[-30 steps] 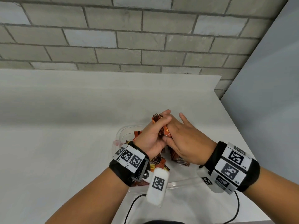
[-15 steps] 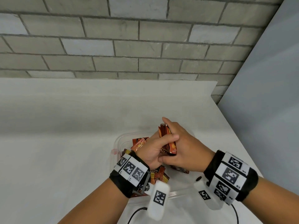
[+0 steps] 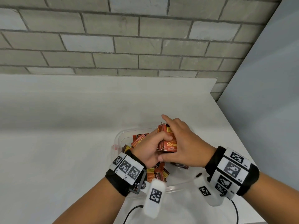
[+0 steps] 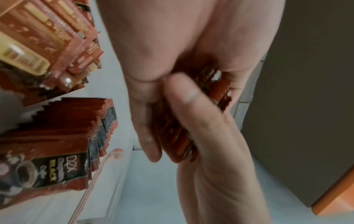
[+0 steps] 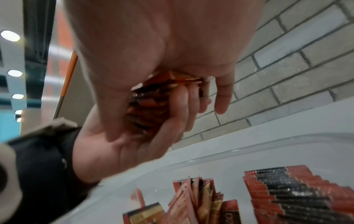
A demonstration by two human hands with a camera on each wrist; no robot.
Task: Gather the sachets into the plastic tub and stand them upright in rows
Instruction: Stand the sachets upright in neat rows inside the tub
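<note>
You are holding a bundle of sachets over the tub.
Head view: your left hand point(image 3: 151, 147) and right hand point(image 3: 186, 143) are both gripping red-orange sachets point(image 3: 168, 141) above the clear tub point(image 3: 120, 136). Left wrist view: more sachets are standing packed in rows point(image 4: 63, 136).

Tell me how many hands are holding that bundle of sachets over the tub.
2. The left hand grips the bundle of sachets from its left side, and the right hand holds it from the right, above the plastic tub.
</note>
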